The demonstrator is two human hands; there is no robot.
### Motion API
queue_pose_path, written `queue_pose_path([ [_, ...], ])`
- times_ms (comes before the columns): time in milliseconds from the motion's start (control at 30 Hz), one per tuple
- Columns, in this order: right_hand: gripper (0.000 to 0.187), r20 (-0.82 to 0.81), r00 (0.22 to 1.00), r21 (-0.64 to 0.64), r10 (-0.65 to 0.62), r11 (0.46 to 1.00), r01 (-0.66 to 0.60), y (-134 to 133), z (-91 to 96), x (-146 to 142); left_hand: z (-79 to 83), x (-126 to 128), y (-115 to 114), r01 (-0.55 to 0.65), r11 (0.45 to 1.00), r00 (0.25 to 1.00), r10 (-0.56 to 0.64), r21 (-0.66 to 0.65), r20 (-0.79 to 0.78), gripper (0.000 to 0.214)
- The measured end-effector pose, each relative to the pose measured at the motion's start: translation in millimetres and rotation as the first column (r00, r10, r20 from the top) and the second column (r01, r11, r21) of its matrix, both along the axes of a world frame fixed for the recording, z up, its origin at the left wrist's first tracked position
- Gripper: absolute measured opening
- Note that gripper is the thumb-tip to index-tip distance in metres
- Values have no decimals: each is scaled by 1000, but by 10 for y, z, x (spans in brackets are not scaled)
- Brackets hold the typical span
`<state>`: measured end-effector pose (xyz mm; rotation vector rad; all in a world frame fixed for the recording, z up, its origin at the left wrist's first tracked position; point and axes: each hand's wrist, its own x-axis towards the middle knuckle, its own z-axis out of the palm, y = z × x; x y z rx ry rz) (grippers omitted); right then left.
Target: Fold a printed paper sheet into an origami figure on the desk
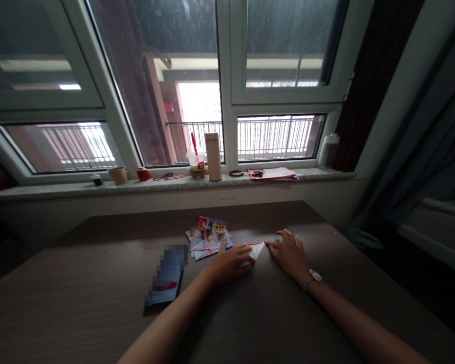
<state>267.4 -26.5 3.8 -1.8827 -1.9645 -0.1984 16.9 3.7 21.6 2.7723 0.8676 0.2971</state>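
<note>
While my left fingers (pixel 244 249) lie against the paper triangle (pixel 257 249), probably to steady it, I cannot tell whether they pinch; my right fingers (pixel 272 247), spread apart, meet its right corner. Leaflets (pixel 208 238) sit just beyond the left ones, perhaps for easy reach.

Two hands show — one left hand (pixel 233 264), one right hand (pixel 290 254) — with one folded paper (pixel 257 249) between them. One wristband (pixel 315 275) circles the right wrist. Left of the left hand lies one phone (pixel 170 278); just beyond that hand sits one pile of printed papers (pixel 208 236), its sheets overlapping too much to count. Farther beyond the hands stand one beige flask (pixel 213 157), one clear cup (pixel 192 157) with one red straw (pixel 193 143), one brown cup (pixel 118 175) and one pale bottle (pixel 329 152).
</note>
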Motion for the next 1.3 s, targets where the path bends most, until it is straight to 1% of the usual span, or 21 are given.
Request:
queue_pose_path([
  [200,32,0,1000,0,-3,1000,3,3,18,-14,13,5,-13,-15,1000,1000,15,-6,4,29],
  [300,31,5,999,37,38,999,-38,5,-10,7,2,8,-14,-16,1000,1000,16,-14,27,28],
  [367,31,9,995,72,97,993,-97,3,-33,30,-10,7,-11,-11,1000,999,12,-27,39,28],
  [467,28,7,971,107,237,966,-237,-11,-52,58,-14,5,-11,-16,999,999,18,-45,45,28],
  [533,25,6,945,103,326,940,-325,-26,-48,62,-4,6,-17,-23,998,999,25,-50,43,29],
  [600,23,1,931,93,365,927,-363,-41,-33,55,11,11,-25,-28,998,999,30,-53,39,29],
  [667,23,-7,937,87,349,934,-347,-52,-15,41,21,16,-31,-33,998,999,35,-53,40,28],
  [933,24,22,982,80,190,978,-191,-48,0,-2,18,25,-18,-37,997,999,39,-63,31,29],
  [1300,29,81,997,95,-5,995,-3,8,-28,1,24,24,-23,-41,997,998,43,-64,39,29],
])
